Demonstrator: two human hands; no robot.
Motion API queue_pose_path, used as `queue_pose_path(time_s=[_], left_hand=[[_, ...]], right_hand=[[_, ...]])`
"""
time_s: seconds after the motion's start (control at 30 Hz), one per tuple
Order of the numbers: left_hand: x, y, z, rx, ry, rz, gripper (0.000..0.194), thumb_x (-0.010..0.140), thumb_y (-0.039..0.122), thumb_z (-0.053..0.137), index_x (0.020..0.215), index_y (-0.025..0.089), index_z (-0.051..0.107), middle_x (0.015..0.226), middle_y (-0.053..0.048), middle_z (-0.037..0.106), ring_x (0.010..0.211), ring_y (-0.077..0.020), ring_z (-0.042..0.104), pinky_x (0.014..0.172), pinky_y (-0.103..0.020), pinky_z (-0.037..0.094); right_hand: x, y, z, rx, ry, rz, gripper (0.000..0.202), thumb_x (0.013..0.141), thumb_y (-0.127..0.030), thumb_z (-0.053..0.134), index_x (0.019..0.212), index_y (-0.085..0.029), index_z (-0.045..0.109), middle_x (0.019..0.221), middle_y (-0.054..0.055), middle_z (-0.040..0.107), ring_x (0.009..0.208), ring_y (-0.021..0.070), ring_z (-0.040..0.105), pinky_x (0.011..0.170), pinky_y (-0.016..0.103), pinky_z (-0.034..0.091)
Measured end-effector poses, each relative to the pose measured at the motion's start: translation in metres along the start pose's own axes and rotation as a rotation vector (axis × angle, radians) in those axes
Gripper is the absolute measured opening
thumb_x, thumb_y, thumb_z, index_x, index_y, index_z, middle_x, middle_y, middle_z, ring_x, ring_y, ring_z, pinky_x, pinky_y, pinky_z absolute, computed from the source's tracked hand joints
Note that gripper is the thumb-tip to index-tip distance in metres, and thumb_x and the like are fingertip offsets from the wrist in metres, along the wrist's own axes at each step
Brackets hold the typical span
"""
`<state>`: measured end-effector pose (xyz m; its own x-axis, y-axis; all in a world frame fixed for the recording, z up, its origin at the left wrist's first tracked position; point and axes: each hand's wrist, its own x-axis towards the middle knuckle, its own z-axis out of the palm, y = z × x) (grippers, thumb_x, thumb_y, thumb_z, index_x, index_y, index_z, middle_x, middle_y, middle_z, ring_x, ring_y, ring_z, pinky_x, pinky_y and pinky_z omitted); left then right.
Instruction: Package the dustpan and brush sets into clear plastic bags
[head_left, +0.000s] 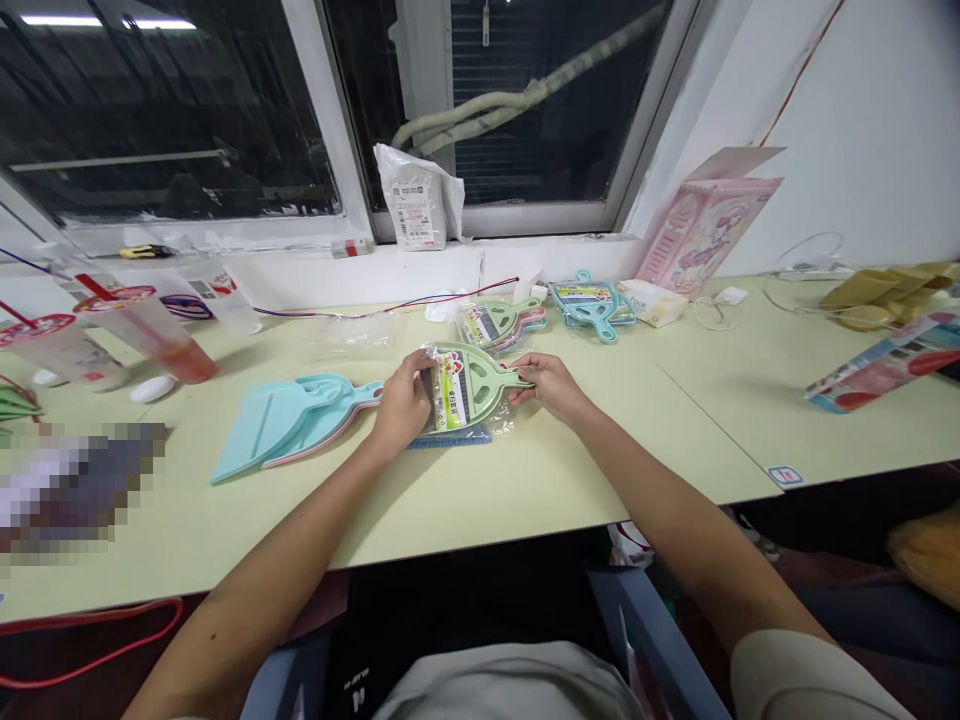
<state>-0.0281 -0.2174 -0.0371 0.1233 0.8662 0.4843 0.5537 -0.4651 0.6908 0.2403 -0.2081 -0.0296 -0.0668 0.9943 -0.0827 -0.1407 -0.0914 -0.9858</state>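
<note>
Pale green surface point(525, 480) under window. Wrapped green dustpan point(472, 385) is clamped: left hand point(401, 405) at 9 o'clock, right hand point(547, 385) pinching handle at 3 o'clock; wrapper is best kept taut.

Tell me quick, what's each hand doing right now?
Left hand: closed on the wide end of the green dustpan in its plastic wrap.
Right hand: pinching the dustpan's handle end.
</note>
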Motion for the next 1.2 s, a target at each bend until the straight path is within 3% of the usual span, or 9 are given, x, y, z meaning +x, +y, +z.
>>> queue_pose_path(time_s=[0.17,0.27,0.33,0.47,0.57,0.63,0.73,0.83,1.2], left_hand=[[0.001,0.002,0.0,0.122,0.04,0.068,0.039,0.09,0.019,0.053,0.127,0.021,0.064,0.135,-0.012,0.063,0.135,-0.0312,0.052,0.117,-0.049,0.039],[0.0,0.002,0.004,0.152,0.032,0.049,0.042,0.091,0.026,0.057,0.132,0.021,0.062,0.148,-0.016,0.051,0.145,-0.0338,0.042,0.121,-0.051,0.034],[-0.001,0.002,0.005,0.128,-0.001,0.022,0.045,0.093,0.03,0.056,0.137,0.022,0.06,0.147,-0.016,0.051,0.142,-0.0342,0.046,0.118,-0.052,0.038],[-0.001,0.003,0.006,-0.081,-0.097,-0.099,0.049,0.095,0.038,0.058,0.143,0.026,0.052,0.112,-0.008,0.067,0.094,-0.0253,0.069,0.086,-0.042,0.056],[-0.001,0.012,0.004,-0.389,-0.184,-0.238,0.045,0.092,0.043,0.066,0.132,0.028,0.054,0.093,-0.001,0.064,0.063,-0.016,0.065,0.055,-0.029,0.05],[-0.001,0.019,0.002,-0.543,-0.242,-0.303,0.038,0.088,0.044,0.071,0.117,0.025,0.058,0.087,0.0,0.061,0.058,-0.0149,0.065,0.048,-0.026,0.046],[-0.001,0.027,0.0,-0.671,-0.294,-0.381,0.036,0.081,0.041,0.079,0.105,0.02,0.061,0.085,-0.001,0.061,0.062,-0.0181,0.069,0.05,-0.03,0.052],[0.0,0.025,0.001,-0.737,-0.319,-0.413,0.045,0.077,0.035,0.083,0.113,0.018,0.062,0.082,-0.002,0.065,0.064,-0.0192,0.07,0.055,-0.032,0.054],[0.001,0.017,-0.003,-0.624,-0.408,-0.26,0.071,0.083,0.043,0.08,0.143,0.015,0.056,0.075,-0.002,0.07,0.065,-0.0185,0.063,0.063,-0.032,0.049]], right_hand=[[0.003,0.0,-0.006,0.035,0.024,-0.039,0.005,0.086,-0.009,0.064,0.088,-0.014,0.064,0.064,0.005,0.069,0.052,0.0195,0.07,0.051,0.032,0.064],[0.005,0.0,-0.008,0.049,0.044,-0.05,0.004,0.087,-0.01,0.064,0.088,-0.014,0.064,0.063,0.004,0.068,0.051,0.0189,0.07,0.051,0.031,0.064],[0.006,-0.001,-0.009,0.054,0.068,-0.048,0.004,0.087,-0.011,0.065,0.088,-0.014,0.064,0.062,0.003,0.067,0.05,0.0183,0.069,0.05,0.03,0.064],[0.007,-0.002,-0.01,0.072,0.114,-0.054,0.004,0.087,-0.011,0.064,0.09,-0.015,0.063,0.06,0.003,0.065,0.05,0.0177,0.069,0.051,0.029,0.064],[0.006,-0.003,-0.01,0.1,0.14,-0.074,0.006,0.089,-0.009,0.062,0.091,-0.014,0.063,0.061,0.003,0.065,0.052,0.0181,0.07,0.052,0.03,0.064],[0.006,-0.004,-0.012,0.106,0.149,-0.077,0.007,0.089,-0.009,0.061,0.092,-0.014,0.063,0.061,0.003,0.065,0.052,0.0182,0.07,0.052,0.03,0.064],[0.007,-0.004,-0.013,0.098,0.157,-0.071,0.006,0.09,-0.01,0.061,0.093,-0.014,0.063,0.061,0.003,0.065,0.052,0.0181,0.07,0.052,0.029,0.064],[0.009,-0.003,-0.014,0.099,0.162,-0.073,0.005,0.09,-0.011,0.061,0.093,-0.014,0.063,0.063,0.004,0.067,0.052,0.0177,0.07,0.051,0.029,0.064],[0.014,0.0,-0.019,0.109,0.177,-0.082,0.009,0.092,-0.009,0.057,0.094,-0.014,0.064,0.064,0.005,0.068,0.052,0.0165,0.069,0.051,0.028,0.063]])
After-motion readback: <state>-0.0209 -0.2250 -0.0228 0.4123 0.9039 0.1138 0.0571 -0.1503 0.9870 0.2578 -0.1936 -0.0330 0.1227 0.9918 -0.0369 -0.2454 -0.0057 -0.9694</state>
